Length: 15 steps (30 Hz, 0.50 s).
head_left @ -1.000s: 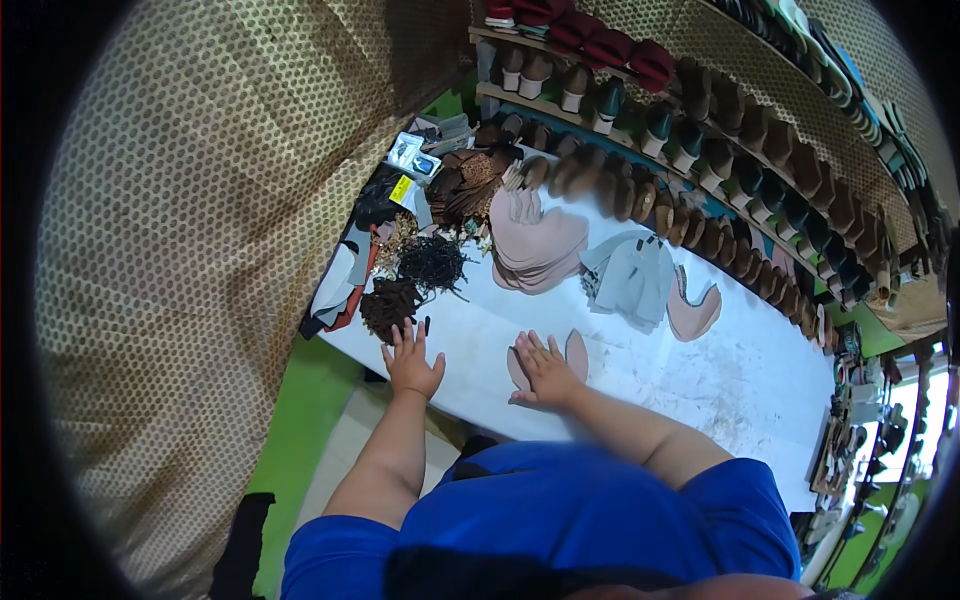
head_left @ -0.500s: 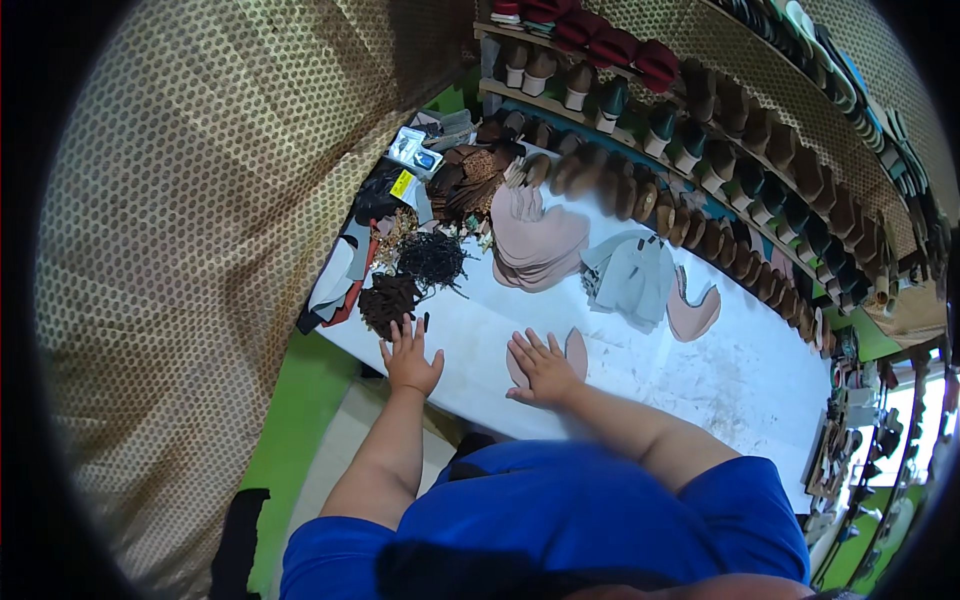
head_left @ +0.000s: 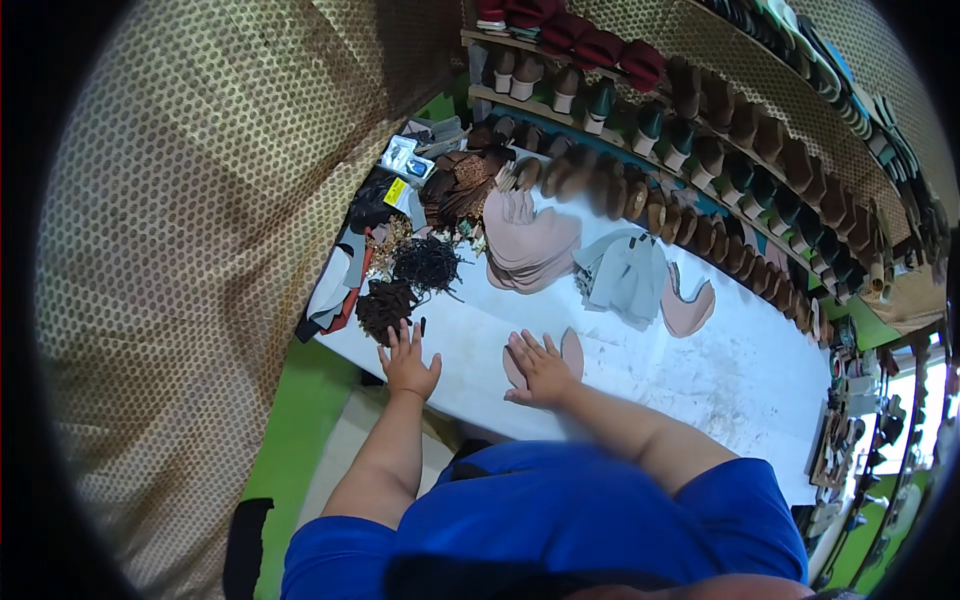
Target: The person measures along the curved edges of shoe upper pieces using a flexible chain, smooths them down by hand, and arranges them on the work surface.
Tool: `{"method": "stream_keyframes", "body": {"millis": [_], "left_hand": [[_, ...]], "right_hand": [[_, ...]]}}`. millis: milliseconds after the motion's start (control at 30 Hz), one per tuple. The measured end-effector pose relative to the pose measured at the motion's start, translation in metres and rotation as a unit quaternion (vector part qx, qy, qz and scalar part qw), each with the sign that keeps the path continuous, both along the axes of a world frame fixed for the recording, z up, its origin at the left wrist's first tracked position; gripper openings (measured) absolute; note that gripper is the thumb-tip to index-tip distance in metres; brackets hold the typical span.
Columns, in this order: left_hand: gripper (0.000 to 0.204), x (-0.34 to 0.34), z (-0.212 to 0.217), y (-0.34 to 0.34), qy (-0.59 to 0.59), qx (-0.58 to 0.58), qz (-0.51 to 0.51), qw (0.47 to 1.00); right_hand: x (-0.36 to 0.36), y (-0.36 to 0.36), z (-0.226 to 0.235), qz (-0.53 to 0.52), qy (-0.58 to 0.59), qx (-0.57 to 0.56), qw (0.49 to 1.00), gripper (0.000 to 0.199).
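My left hand [head_left: 409,367] lies flat on the white-covered table with its fingers spread, the fingertips beside a dark brown heap of small strips [head_left: 386,309]. A small black piece [head_left: 423,326] lies by those fingers. Farther right, my right hand [head_left: 545,372] rests open and flat across a pale pink curved shoe-upper piece [head_left: 573,352]. Its middle is hidden under the palm, and both ends show on either side. Neither hand grips anything. Beyond them are a stack of pink curved pieces [head_left: 530,250], a pile of grey pieces [head_left: 622,282] and a single pink U-shaped piece [head_left: 690,310].
Rows of shoe forms [head_left: 700,235] line the table's far edge, with shelves of shoes [head_left: 650,125] above. A black stringy tangle [head_left: 425,264], brown material [head_left: 462,185] and a blister pack [head_left: 407,158] crowd the left end. A patterned curtain [head_left: 200,250] hangs at the left.
The view has shifted slightly, so the table and shelves sit a little farther left in the picture. Both hands keep their places on the table, fingers still spread.
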<state>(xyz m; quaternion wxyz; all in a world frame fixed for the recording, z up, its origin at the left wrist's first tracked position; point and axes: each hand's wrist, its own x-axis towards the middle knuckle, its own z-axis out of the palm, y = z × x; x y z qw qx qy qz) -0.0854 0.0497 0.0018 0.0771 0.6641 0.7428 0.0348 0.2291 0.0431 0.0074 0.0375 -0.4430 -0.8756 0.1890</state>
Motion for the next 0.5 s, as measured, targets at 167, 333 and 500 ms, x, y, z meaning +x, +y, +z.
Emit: {"method": "stream_keyframes", "body": {"millis": [167, 333, 500], "left_hand": [[0.084, 0.0, 0.006, 0.0, -0.003, -0.011, 0.0, 1.0], [0.084, -0.001, 0.004, -0.002, -0.001, -0.005, 0.0, 1.0], [0.085, -0.001, 0.006, -0.001, -0.013, 0.001, -0.014, 1.0]], "right_hand": [[-0.005, 0.0, 0.013, 0.016, -0.059, -0.004, 0.998, 0.095], [-0.006, -0.001, 0.016, 0.01, -0.059, 0.003, 0.998, 0.094], [0.007, 0.004, -0.008, -0.056, 0.175, -0.031, 0.982, 0.1]]}}
